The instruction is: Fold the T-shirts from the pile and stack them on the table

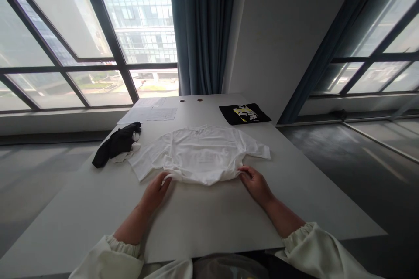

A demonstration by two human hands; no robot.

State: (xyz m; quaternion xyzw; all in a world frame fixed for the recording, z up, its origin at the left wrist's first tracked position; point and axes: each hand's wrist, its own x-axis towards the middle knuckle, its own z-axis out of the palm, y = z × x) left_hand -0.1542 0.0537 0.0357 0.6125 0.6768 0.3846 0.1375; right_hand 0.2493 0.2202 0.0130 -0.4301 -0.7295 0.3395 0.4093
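A white short-sleeved T-shirt (206, 152) lies spread on the white table (209, 218), its collar toward the far side and its sleeves out to both sides. The near part of the cloth is bunched and wrinkled. My left hand (156, 191) pinches the shirt's near left corner. At the near right corner, my right hand (255, 185) grips the cloth between thumb and fingers. The near edge sags a little between the two hands.
On the left lies a crumpled black garment (119, 143) with some white cloth beside it. A folded black garment (245, 113) with a yellow and white print rests at the back right. Paper sheets (160, 113) lie at the back left, near two round holes.
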